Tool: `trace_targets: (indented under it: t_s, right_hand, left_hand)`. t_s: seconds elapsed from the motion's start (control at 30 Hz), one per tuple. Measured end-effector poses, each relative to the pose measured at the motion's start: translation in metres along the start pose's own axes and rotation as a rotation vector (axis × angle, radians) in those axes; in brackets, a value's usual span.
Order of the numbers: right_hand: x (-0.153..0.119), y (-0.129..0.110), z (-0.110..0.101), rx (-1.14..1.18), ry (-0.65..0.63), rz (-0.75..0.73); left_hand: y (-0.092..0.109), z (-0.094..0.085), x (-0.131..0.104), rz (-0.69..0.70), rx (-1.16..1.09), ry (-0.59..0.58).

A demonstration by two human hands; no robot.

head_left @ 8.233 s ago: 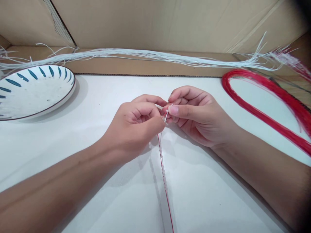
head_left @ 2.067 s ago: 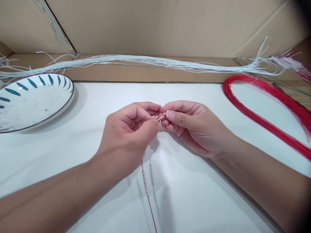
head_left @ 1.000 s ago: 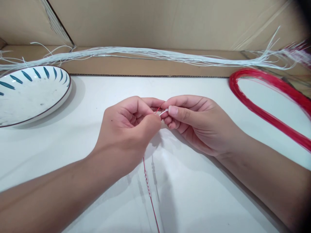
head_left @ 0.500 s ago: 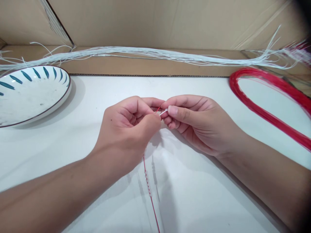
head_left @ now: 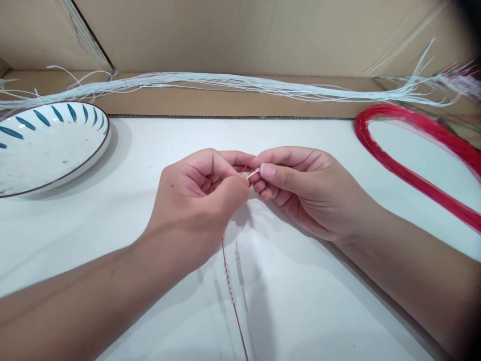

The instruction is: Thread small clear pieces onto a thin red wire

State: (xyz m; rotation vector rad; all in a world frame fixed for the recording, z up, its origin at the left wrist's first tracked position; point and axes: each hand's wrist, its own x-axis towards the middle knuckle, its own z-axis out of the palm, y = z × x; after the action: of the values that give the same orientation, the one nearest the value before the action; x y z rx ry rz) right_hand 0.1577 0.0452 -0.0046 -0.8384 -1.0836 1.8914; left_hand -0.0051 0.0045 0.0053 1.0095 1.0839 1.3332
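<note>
My left hand is closed, its thumb and index finger pinching a red cord. A short red end pokes out above the pinch, and the rest hangs below the hand toward the front edge of the view. Several small clear beads sit on the hanging length. Facing it, my right hand pinches a thin white cord between thumb and index finger. The white cord's other end runs to the left fingertips. Whether the two cords are joined there is hidden by the fingers.
A white plate with blue-green leaf marks stands at the left. At the right lies a looped bundle of red cord. A long bundle of white strands stretches along the cardboard behind the white table.
</note>
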Motion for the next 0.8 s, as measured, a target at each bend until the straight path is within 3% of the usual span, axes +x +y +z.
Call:
trace_targets:
  t_s: [0.37, 0.8]
  right_hand:
    - [-0.0006, -0.0004, 0.0, -0.004, -0.01, -0.003]
    - [-0.0007, -0.0014, 0.0007, -0.012, 0.004, -0.003]
  left_hand:
    - [-0.004, -0.0039, 0.0017, 0.025, 0.022, -0.027]
    - [0.0008, 0.0008, -0.001, 0.022, 0.029, 0.029]
